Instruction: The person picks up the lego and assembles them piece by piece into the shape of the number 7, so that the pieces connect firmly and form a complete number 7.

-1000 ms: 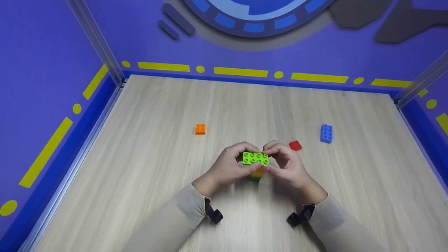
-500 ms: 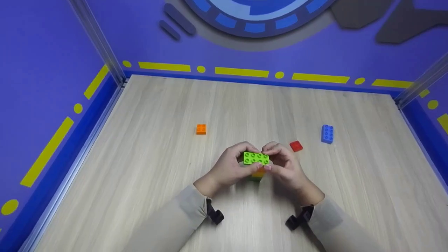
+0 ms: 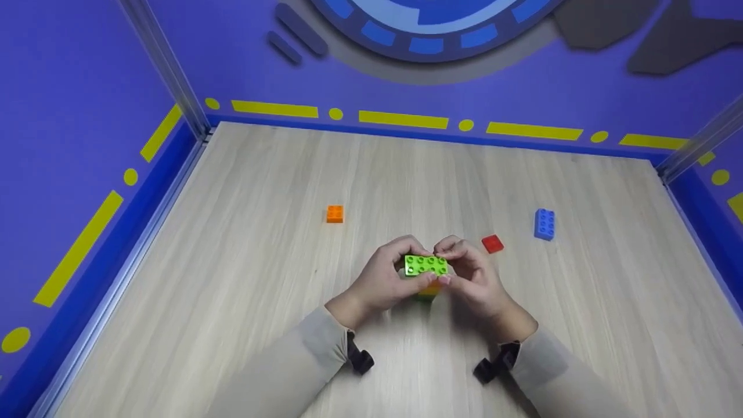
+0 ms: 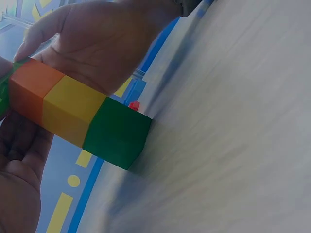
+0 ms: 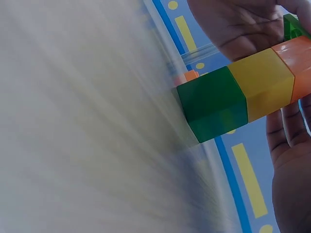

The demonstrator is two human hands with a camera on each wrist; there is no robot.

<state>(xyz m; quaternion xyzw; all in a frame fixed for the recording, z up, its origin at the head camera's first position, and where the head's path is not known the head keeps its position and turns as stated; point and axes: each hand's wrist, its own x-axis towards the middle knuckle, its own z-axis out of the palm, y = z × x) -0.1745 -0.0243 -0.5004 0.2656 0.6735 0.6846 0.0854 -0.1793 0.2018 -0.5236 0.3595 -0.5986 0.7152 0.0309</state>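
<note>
Between my hands stands an upright stack of toy bricks. A light green eight-stud brick [image 3: 426,265] tops it, jutting past the stack on the left. Below come an orange brick [image 4: 35,90], a yellow brick [image 4: 73,109] and, at the bottom on the table, a dark green brick [image 4: 116,133]. My left hand [image 3: 382,278] grips the light green brick, thumb at the near side and fingers behind. From the right, my right hand [image 3: 480,277] pinches the top of the stack with thumb and fingers. The exact contact of the fingertips is partly hidden.
On the wooden table [image 3: 232,261], a small orange brick [image 3: 335,214] lies back left. A flat red piece [image 3: 492,244] sits just beyond the right hand, and a blue brick [image 3: 544,224] farther right. Blue-purple walls [image 3: 493,96] bound the table's back and sides.
Both hands keep their hold at nearly the same place. The whole head view shifts slightly; the loose bricks have not been moved.
</note>
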